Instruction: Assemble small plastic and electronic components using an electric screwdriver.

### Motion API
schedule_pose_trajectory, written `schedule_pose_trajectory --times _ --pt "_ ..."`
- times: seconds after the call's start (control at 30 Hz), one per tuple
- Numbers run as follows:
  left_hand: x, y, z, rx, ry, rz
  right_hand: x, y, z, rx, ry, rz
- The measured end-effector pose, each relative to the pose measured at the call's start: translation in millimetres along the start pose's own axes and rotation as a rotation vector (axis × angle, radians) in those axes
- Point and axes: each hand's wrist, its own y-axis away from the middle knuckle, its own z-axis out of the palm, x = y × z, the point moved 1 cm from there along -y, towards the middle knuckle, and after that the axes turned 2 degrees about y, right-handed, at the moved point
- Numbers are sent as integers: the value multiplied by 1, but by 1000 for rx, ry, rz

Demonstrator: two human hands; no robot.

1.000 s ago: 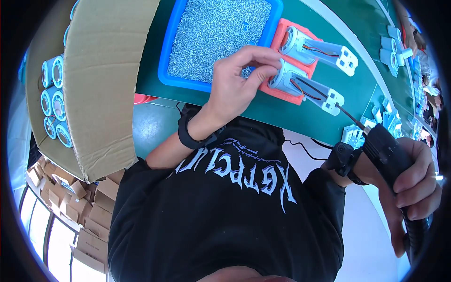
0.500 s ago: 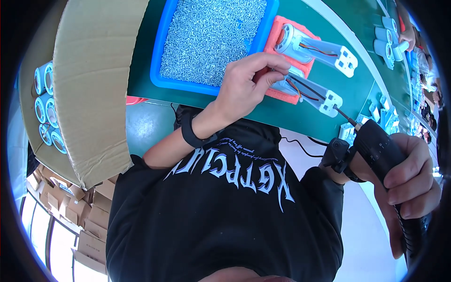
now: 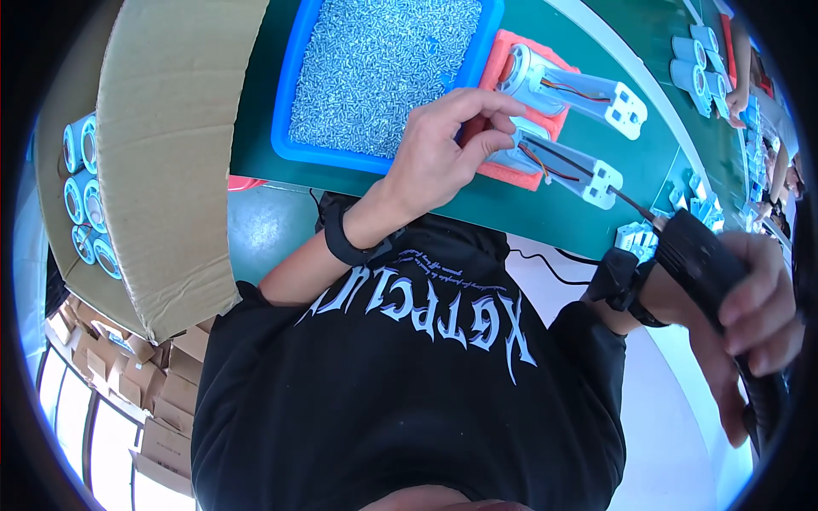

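Note:
My left hand [image 3: 447, 149] hovers at the round end of the nearer white housing [image 3: 596, 180], thumb and fingertips drawn into a pinch. Whatever is between them is too small to make out. Wrapped in my right hand [image 3: 754, 307] is a black electric screwdriver [image 3: 703, 255], tilted toward the housing. Its thin bit meets the holed end plate, and a dark rod lies in line with it inside the housing. Red, yellow and black wires [image 3: 535, 160] run out of the housing. A second white housing [image 3: 588, 95] lies beyond it; both rest in a red foam holder [image 3: 509, 44].
A blue tray [image 3: 283, 119] full of small silver screws stands left of the holder on the green table [image 3: 256, 128]. At far left, a cardboard box [image 3: 170, 170] holds white cylindrical parts [image 3: 85, 192]. Small white parts [image 3: 635, 240] lie at right; another person's hand [image 3: 737, 102] is beyond.
The screwdriver and my right hand have shifted slightly right and away from me. My left fingertips have drawn back a little to the left.

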Motion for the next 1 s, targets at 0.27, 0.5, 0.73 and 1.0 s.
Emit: schedule_pose_trajectory --times 0.27,0.5,0.73,1.0 --pt "6 -1 -1 30 -135 319 -37 -3 -30 78 -45 -50" --pt "6 3 3 47 -65 293 -42 -1 -34 35 -48 -28" --pt "12 5 0 2 -53 215 -35 -2 -24 43 -77 -47" --pt "30 -1 -59 -90 -832 269 -81 -1 -43 -116 -48 51"
